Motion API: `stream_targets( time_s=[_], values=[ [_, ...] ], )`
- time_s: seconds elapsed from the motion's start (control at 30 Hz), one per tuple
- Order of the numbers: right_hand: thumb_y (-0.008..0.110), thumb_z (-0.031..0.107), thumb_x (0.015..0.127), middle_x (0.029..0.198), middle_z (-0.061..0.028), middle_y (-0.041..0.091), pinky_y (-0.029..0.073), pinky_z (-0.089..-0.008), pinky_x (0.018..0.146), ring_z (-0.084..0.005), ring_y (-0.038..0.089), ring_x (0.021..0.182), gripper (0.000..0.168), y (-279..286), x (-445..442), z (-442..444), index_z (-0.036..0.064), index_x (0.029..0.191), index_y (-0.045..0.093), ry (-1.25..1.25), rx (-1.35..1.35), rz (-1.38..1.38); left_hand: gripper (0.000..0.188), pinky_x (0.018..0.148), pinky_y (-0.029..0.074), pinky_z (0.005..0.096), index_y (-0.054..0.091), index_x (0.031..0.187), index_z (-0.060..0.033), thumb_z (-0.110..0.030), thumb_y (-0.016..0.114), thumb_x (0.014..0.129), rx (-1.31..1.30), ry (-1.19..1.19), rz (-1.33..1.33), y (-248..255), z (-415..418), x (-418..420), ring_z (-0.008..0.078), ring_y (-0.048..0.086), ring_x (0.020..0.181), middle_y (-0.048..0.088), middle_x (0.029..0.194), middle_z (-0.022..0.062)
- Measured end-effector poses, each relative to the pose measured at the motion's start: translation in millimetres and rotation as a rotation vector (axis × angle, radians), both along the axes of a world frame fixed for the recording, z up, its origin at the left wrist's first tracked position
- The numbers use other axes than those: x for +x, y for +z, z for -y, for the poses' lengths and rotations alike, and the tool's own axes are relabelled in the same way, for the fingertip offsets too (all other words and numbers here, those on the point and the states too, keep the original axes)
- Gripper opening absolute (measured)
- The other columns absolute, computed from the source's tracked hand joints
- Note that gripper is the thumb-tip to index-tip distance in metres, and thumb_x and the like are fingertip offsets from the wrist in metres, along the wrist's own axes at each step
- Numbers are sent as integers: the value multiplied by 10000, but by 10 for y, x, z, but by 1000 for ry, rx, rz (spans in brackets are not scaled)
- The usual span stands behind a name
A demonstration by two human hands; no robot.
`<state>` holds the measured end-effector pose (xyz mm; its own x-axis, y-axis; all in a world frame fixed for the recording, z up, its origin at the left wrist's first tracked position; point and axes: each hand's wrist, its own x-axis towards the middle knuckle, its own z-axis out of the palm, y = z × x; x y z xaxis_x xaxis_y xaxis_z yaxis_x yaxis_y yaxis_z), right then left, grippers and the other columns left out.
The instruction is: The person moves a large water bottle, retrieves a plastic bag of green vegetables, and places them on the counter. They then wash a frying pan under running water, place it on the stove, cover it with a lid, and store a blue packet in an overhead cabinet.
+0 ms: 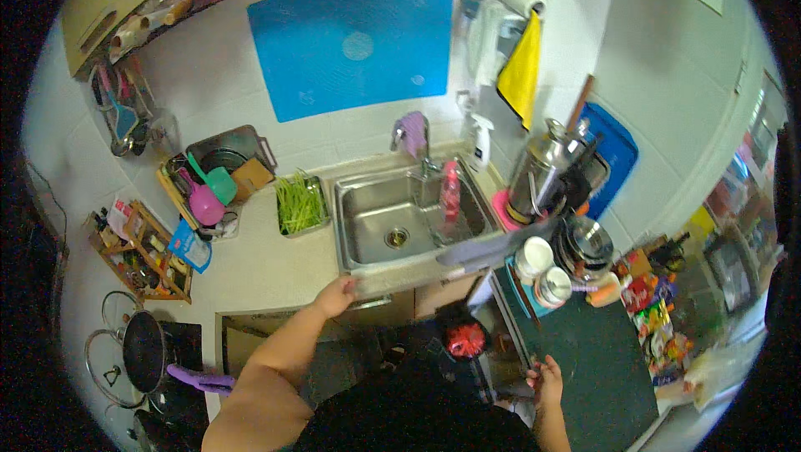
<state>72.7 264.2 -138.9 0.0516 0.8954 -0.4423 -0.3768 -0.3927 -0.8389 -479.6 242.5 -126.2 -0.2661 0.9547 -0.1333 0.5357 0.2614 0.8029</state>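
Observation:
My left hand (336, 297) is at the front edge of the pale countertop (263, 277), just below the left corner of the steel sink (375, 226). Its fingers are blurred and partly turned away. Over the left edge of a dark green tabletop (594, 358) is my right hand (545, 380), its fingers partly bent; whether they grip the edge or something small is unclear. In the sink stands a pink bottle (450, 192). A metal tray of cut green stalks (300, 205) sits on the counter left of the sink.
At left are a black pot (144, 345) with a purple-covered handle (200, 380) and a wooden seasoning rack (144, 255). Two white tubs (535, 256), stacked pans (585, 245) and a steel thermos (538, 170) stand at right. A red round object (466, 339) sits low between counter and table.

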Motion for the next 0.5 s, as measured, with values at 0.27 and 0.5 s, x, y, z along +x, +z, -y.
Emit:
stream_targets(
  time_s=[0.27,0.5],
  values=[
    [463,193,885,996,-92,531,507,-310,599,-203,595,756,381,190,-1186,-666,45,1231,405,137,76,-114,468,808,435,336,459,1187,-20,-188,616,779,212,303,-169,1126,-1087,-1590,231,549,923,574,1027,119],
    [484,226,881,979,-98,541,504,-313,619,-206,591,761,402,731,-2248,-1234,25,1221,411,154,130,-65,523,867,416,392,404,1240,1,-180,609,795,364,622,-358,1454,-2111,-3269,326,509,1040,509,1157,188]
  ],
)
